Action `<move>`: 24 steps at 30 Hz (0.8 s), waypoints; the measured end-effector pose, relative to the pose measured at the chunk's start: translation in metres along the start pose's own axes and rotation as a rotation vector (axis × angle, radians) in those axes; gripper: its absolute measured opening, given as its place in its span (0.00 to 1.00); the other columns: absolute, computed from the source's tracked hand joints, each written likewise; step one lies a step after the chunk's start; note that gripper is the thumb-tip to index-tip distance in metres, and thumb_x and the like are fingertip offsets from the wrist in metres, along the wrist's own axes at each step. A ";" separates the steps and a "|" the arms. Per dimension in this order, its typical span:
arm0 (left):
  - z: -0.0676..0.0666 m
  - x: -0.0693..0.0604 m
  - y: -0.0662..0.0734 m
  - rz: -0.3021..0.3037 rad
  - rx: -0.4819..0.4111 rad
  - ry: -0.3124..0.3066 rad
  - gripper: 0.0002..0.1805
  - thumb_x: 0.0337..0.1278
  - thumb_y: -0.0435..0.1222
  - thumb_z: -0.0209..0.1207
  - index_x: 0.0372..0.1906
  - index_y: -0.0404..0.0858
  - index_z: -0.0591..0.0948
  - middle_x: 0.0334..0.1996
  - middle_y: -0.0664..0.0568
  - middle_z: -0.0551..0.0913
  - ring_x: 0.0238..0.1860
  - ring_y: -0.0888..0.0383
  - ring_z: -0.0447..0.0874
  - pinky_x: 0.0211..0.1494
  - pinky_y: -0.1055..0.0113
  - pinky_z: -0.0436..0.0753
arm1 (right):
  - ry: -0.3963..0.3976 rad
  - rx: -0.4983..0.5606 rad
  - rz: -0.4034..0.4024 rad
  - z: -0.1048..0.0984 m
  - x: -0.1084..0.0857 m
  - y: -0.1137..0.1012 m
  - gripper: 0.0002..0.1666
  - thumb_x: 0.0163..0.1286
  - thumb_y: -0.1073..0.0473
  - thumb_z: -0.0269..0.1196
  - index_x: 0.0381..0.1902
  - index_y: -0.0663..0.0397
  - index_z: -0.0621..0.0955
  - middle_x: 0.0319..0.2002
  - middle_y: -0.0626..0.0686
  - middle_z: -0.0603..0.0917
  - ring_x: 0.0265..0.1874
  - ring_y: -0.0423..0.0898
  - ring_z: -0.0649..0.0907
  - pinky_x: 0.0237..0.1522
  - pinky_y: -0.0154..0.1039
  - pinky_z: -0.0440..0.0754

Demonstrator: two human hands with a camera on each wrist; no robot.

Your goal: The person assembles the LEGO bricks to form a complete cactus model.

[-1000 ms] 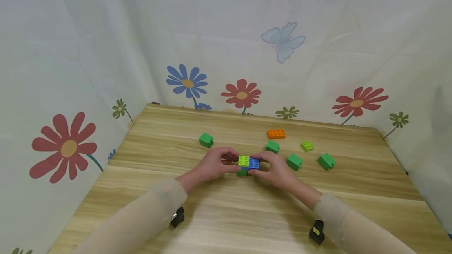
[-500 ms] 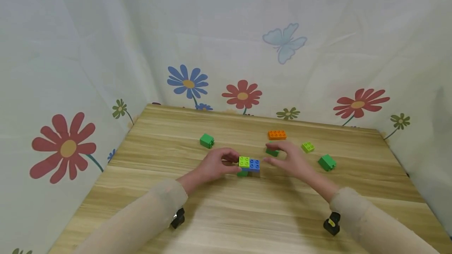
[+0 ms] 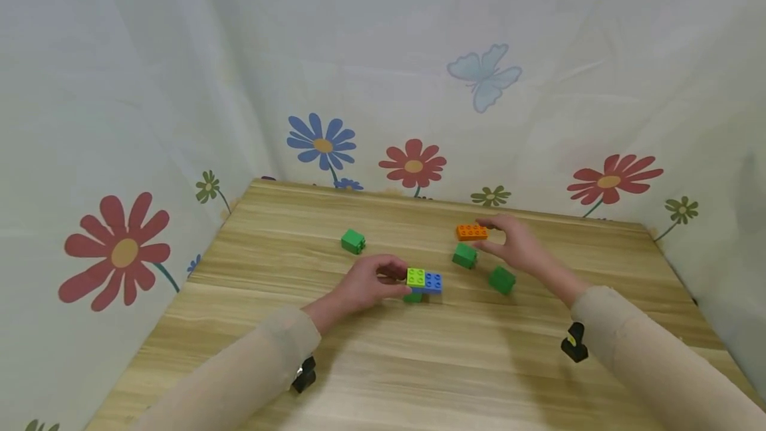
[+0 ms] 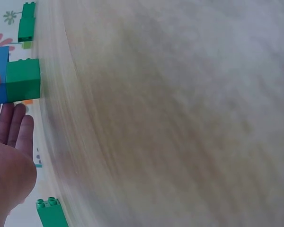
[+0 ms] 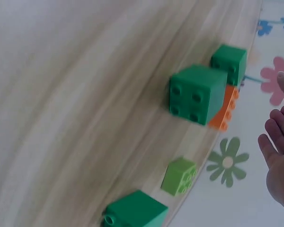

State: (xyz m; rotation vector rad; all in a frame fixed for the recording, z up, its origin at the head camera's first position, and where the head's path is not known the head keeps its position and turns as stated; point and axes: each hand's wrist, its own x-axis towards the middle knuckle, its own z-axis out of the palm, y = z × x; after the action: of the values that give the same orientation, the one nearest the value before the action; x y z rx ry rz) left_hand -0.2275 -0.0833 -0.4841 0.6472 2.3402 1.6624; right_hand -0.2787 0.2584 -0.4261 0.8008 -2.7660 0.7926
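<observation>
My left hand (image 3: 368, 283) grips a small stack with thumb and fingers. The stack has a lime brick (image 3: 415, 277) on top beside bare studs of a blue brick (image 3: 433, 283), with a green brick (image 4: 23, 79) under the blue one. In the left wrist view the thumb lies against the blue brick. My right hand (image 3: 516, 243) is over the table's back right, thumb and fingers apart, holding nothing. Its fingertips are close to the orange brick (image 3: 471, 232); whether they touch it I cannot tell. A green brick (image 3: 465, 255) lies just in front of the orange one.
Another green brick (image 3: 502, 280) lies below the right hand, and one more green brick (image 3: 353, 241) is at the back left. The right wrist view shows a small lime brick (image 5: 180, 176) and a green brick (image 5: 136, 210), hidden by the right arm in the head view.
My right hand has let go of the stack and moved right and back, toward the orange brick. The left hand has stayed on the stack.
</observation>
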 end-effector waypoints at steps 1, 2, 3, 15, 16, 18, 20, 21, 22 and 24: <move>0.000 0.000 0.000 -0.001 -0.006 0.000 0.18 0.61 0.33 0.76 0.54 0.35 0.87 0.51 0.46 0.89 0.55 0.48 0.88 0.60 0.60 0.87 | -0.002 -0.015 -0.008 -0.001 0.002 0.004 0.29 0.71 0.59 0.74 0.63 0.71 0.82 0.59 0.69 0.86 0.58 0.68 0.84 0.62 0.66 0.80; 0.000 0.000 -0.001 -0.004 -0.008 0.000 0.18 0.61 0.33 0.76 0.55 0.35 0.87 0.51 0.47 0.89 0.55 0.48 0.88 0.60 0.61 0.87 | -0.006 -0.029 -0.009 -0.001 0.005 0.007 0.29 0.71 0.60 0.74 0.64 0.72 0.81 0.59 0.70 0.85 0.58 0.69 0.84 0.62 0.67 0.80; 0.000 0.000 0.000 -0.006 -0.009 0.001 0.18 0.61 0.33 0.76 0.55 0.35 0.87 0.51 0.47 0.88 0.54 0.48 0.87 0.60 0.61 0.87 | -0.015 -0.034 -0.010 -0.002 0.007 0.010 0.30 0.71 0.60 0.74 0.64 0.72 0.81 0.60 0.70 0.85 0.58 0.69 0.84 0.62 0.67 0.80; -0.001 0.001 -0.009 -0.014 -0.021 0.001 0.19 0.60 0.34 0.77 0.55 0.39 0.87 0.50 0.52 0.89 0.52 0.55 0.87 0.59 0.63 0.87 | -0.173 -0.007 0.103 -0.004 0.024 0.033 0.36 0.76 0.60 0.70 0.74 0.72 0.72 0.70 0.72 0.76 0.68 0.72 0.76 0.70 0.67 0.74; -0.001 0.001 -0.010 -0.013 -0.022 0.003 0.19 0.60 0.34 0.77 0.55 0.39 0.87 0.50 0.52 0.89 0.52 0.55 0.87 0.58 0.63 0.87 | -0.177 -0.007 0.108 -0.003 0.025 0.035 0.36 0.76 0.60 0.70 0.74 0.72 0.72 0.70 0.72 0.76 0.68 0.72 0.76 0.70 0.67 0.73; -0.001 0.002 -0.010 -0.015 -0.029 0.006 0.19 0.60 0.35 0.77 0.55 0.40 0.88 0.50 0.52 0.89 0.52 0.56 0.88 0.58 0.64 0.87 | -0.184 -0.006 0.112 -0.002 0.027 0.038 0.36 0.75 0.61 0.70 0.74 0.72 0.72 0.70 0.72 0.76 0.68 0.72 0.76 0.71 0.67 0.73; -0.001 0.002 -0.010 -0.012 -0.033 0.007 0.19 0.60 0.35 0.77 0.55 0.40 0.88 0.50 0.52 0.89 0.52 0.56 0.88 0.58 0.64 0.87 | -0.188 -0.007 0.115 0.000 0.029 0.041 0.36 0.75 0.61 0.70 0.74 0.72 0.72 0.70 0.72 0.76 0.68 0.72 0.76 0.71 0.67 0.73; 0.000 0.002 -0.011 -0.010 -0.033 0.007 0.18 0.60 0.35 0.77 0.55 0.40 0.88 0.51 0.52 0.89 0.52 0.55 0.88 0.58 0.64 0.87 | -0.189 -0.007 0.115 0.001 0.030 0.043 0.36 0.75 0.61 0.70 0.74 0.72 0.72 0.70 0.72 0.77 0.68 0.72 0.76 0.71 0.67 0.73; 0.000 0.002 -0.011 -0.007 -0.036 0.007 0.18 0.60 0.35 0.77 0.55 0.39 0.87 0.51 0.51 0.89 0.52 0.55 0.88 0.58 0.64 0.87 | -0.191 -0.008 0.118 0.002 0.031 0.044 0.36 0.75 0.61 0.70 0.74 0.72 0.72 0.70 0.72 0.77 0.68 0.72 0.76 0.71 0.67 0.73; 0.000 0.002 -0.012 -0.006 -0.037 0.007 0.18 0.61 0.35 0.77 0.55 0.39 0.87 0.51 0.51 0.89 0.52 0.56 0.88 0.58 0.64 0.87 | -0.195 -0.011 0.121 0.004 0.033 0.047 0.36 0.75 0.61 0.70 0.74 0.72 0.73 0.70 0.72 0.77 0.68 0.72 0.76 0.71 0.66 0.73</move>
State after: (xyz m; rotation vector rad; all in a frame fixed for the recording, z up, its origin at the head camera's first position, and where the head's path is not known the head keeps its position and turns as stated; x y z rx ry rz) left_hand -0.2322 -0.0852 -0.4950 0.6278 2.3080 1.7040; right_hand -0.3313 0.2754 -0.4410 0.7519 -3.0130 0.7558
